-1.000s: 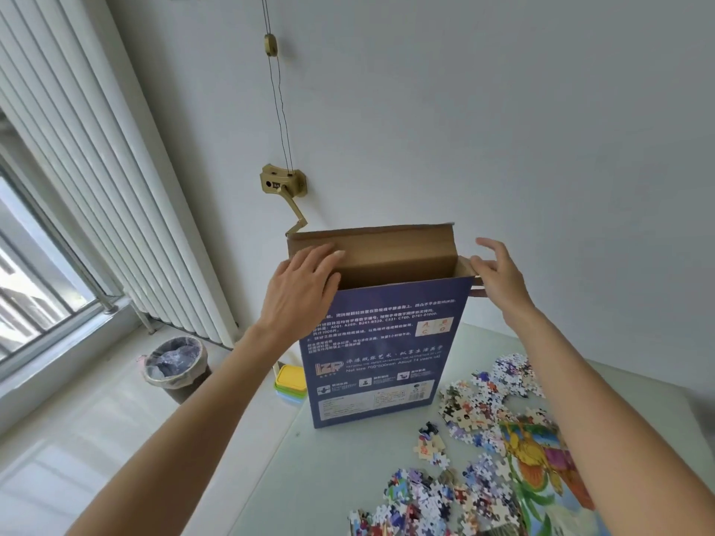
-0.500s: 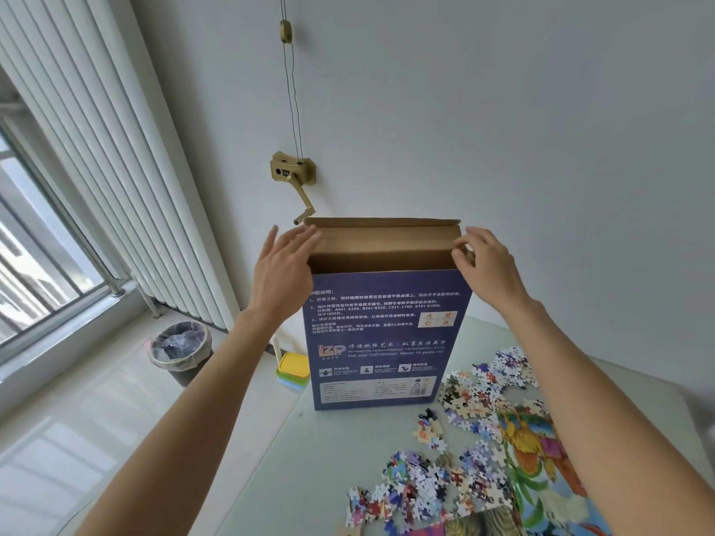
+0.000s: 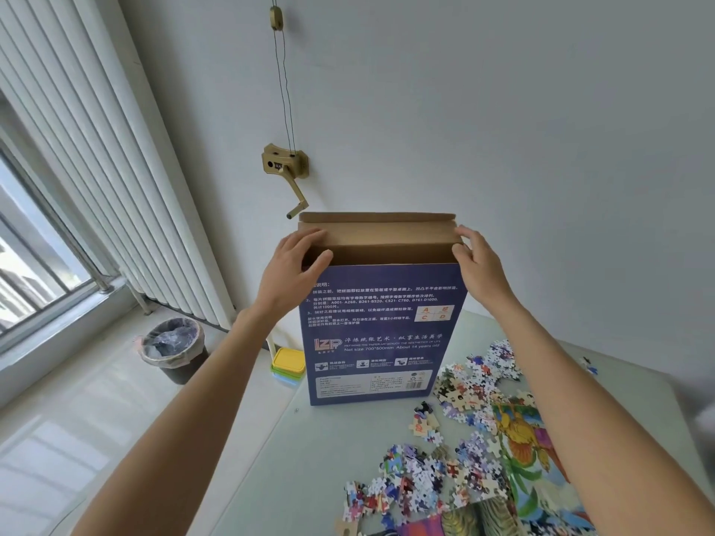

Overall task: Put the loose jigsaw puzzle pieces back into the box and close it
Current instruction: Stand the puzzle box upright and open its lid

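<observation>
A dark blue puzzle box [image 3: 381,334] stands upright on the pale table [image 3: 301,470], its brown cardboard top flap [image 3: 377,226] raised and the mouth open. My left hand [image 3: 294,270] grips the box's upper left corner, thumb at the front edge and fingers over the side flap. My right hand [image 3: 478,265] holds the upper right corner with curled fingers. Loose jigsaw pieces [image 3: 421,477] lie scattered on the table in front of the box, more pieces [image 3: 478,381] to its right beside a colourful printed sheet [image 3: 530,450].
A stack of yellow and green containers [image 3: 287,365] sits at the table's far left edge. On the floor stands a lined bin [image 3: 172,348] near a white radiator [image 3: 116,179] and window. A brass crank [image 3: 288,172] is mounted on the wall behind the box.
The view has dropped slightly, so the box appears lower. Both hands have closed in on the top corners; my left thumb now hooks the front edge and the flap stands lower.
</observation>
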The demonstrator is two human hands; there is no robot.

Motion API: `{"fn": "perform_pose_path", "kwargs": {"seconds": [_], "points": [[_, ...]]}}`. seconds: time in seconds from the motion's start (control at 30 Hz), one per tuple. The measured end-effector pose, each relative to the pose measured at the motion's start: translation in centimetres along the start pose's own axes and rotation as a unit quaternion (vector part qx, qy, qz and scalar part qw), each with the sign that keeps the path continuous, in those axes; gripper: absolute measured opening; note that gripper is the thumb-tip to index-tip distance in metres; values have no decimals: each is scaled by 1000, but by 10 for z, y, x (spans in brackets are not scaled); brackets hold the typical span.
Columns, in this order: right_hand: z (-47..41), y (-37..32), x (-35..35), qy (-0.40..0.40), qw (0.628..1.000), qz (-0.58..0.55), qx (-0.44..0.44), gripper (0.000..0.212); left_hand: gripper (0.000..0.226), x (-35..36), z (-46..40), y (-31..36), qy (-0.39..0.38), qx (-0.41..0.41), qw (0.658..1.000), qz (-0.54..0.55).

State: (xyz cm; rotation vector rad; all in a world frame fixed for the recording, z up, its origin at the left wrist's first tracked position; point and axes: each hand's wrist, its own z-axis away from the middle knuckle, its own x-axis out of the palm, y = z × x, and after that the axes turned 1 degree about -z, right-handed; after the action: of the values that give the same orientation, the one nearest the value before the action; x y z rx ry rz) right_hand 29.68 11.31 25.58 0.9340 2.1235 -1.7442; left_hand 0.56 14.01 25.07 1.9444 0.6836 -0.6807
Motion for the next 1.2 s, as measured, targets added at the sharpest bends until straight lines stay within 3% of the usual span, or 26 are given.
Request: {"fn": "perform_pose_path", "kwargs": {"seconds": [0.17,0.33,0.5,0.83,0.97,1.2], "points": [[12,2,0,88,994,-62,-12,53,57,-5,7,-4,24,12,1000,-1],[41,14,9,94,979,-157,86,83,79,-13,20,-8,40,-16,998,54],[52,17,21,46,981,-142,120,58,97,-16,28,-15,-2,-57,992,111],[47,12,28,5,981,-157,115,50,95,-18,32,-18,8,-62,992,113],[48,12,21,35,982,-145,112,53,92,-19,34,-14,36,-90,990,105],[63,9,14,113,988,-51,89,57,54,-30,45,17,169,-76,983,-4]]}}
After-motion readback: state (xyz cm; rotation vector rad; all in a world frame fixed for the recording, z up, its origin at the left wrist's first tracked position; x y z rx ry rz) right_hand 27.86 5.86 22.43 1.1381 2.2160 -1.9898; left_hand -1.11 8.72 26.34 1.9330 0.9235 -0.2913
